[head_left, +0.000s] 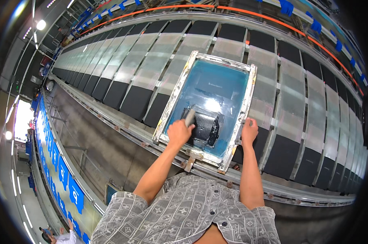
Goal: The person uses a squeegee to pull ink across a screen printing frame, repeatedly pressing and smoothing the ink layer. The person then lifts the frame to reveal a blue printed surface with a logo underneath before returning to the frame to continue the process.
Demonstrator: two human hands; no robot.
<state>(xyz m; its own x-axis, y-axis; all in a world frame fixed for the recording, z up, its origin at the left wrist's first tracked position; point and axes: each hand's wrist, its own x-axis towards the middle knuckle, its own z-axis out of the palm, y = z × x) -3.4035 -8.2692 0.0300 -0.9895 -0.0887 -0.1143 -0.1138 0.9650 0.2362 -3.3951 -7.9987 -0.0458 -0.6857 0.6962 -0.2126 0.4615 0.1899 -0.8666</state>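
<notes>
A screen-printing frame (252, 79) with pale, ink-stained rails lies tilted across the long table in front of me. Its blue mesh (216, 83) carries a patch of wet black ink (204, 126) in the near half. My left hand (181, 132) is closed around the light grey handle of a squeegee (190, 117), at the left side of the ink. The squeegee's lower edge is hard to make out against the black. On the other side, my right hand (249, 131) is closed on the frame's right rail, its fingertips partly hidden.
Long rows of black panels (127, 99) with greyish middle bands cover the table on both sides of the frame. A metal rail (289, 197) runs along its near edge. Blue printed pieces (75, 193) lie on another table at left, where another person (64, 238) stands.
</notes>
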